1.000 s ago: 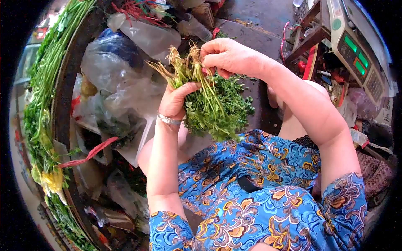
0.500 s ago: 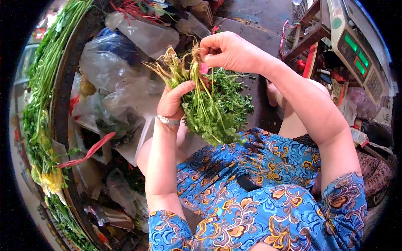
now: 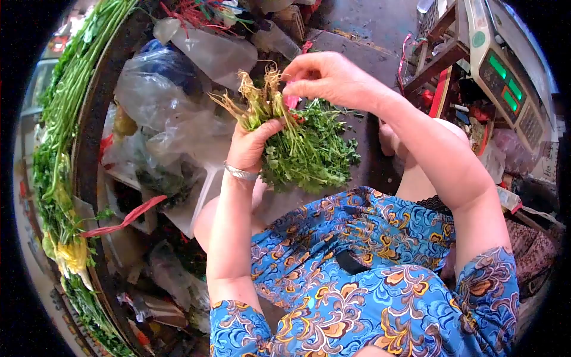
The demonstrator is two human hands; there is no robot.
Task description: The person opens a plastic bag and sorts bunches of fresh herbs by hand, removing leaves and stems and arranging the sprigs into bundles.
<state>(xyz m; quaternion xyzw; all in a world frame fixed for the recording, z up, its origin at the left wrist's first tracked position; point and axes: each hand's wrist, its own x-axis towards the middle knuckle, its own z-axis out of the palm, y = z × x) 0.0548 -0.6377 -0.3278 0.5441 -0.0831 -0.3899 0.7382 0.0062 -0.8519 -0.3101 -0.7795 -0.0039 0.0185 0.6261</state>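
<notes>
My left hand (image 3: 253, 143) is wrapped round a bunch of leafy green herbs (image 3: 309, 157), a silver bracelet on its wrist. The pale stems and stringy roots (image 3: 256, 95) point up and away, and the leaves hang to the right. Beside the roots is my right hand (image 3: 318, 74), its thumb and fingers bent towards each other at the root tips. Whether anything lies between those fingertips is too small to tell. Something pink (image 3: 291, 100) shows behind the stems. More cut greens (image 3: 339, 128) lie behind the bunch.
Clear plastic bags (image 3: 160, 101) are heaped at the left, with red string (image 3: 196, 18) above them. Long green stems (image 3: 74, 101) line a dark curved edge further left. A scale (image 3: 505, 77) with green digits stands at the right, near a wooden frame (image 3: 440, 65).
The bunch first shifted slightly left, then back right. My right hand moved off the upper roots and back to their tips, its fingers now a little looser.
</notes>
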